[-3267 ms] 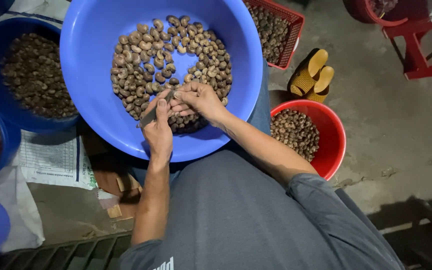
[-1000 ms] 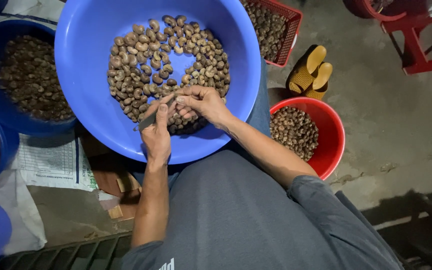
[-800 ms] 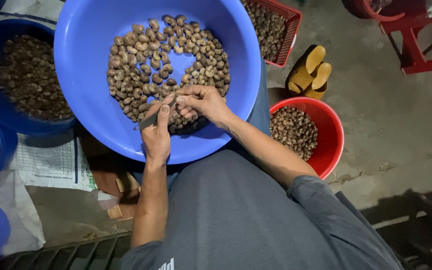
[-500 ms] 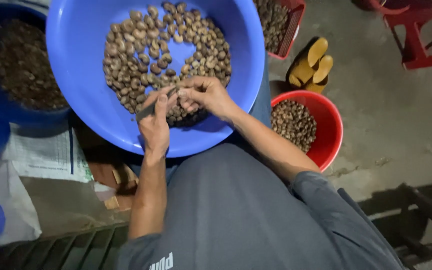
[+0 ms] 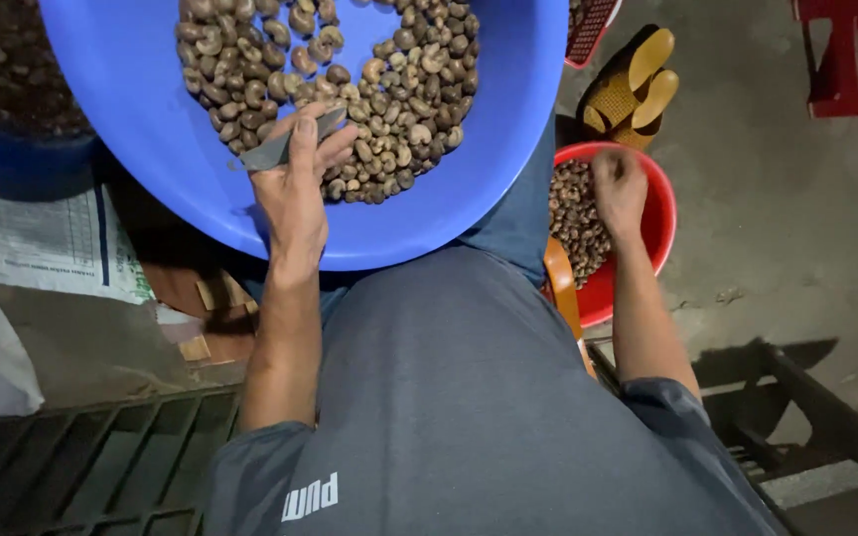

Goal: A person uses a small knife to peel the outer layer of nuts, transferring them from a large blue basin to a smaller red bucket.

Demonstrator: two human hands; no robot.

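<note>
One large round blue plastic basin point(image 5: 469, 189); cashew nuts point(image 5: 389, 89) in it too many to count. One round red plastic bucket point(image 5: 659, 213), also holding many nuts. One small grey metal blade point(image 5: 280, 149). Two yellow perforated rubber sandals point(image 5: 633, 89). Two bare hands: left hand point(image 5: 295, 189), right hand point(image 5: 620, 189).

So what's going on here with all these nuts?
A seated person has a big blue basin of cashew nuts on their lap. The left hand holds a small knife over the basin. The right hand is closed over the red bucket of nuts beside them. Yellow sandals lie on the floor.
</note>
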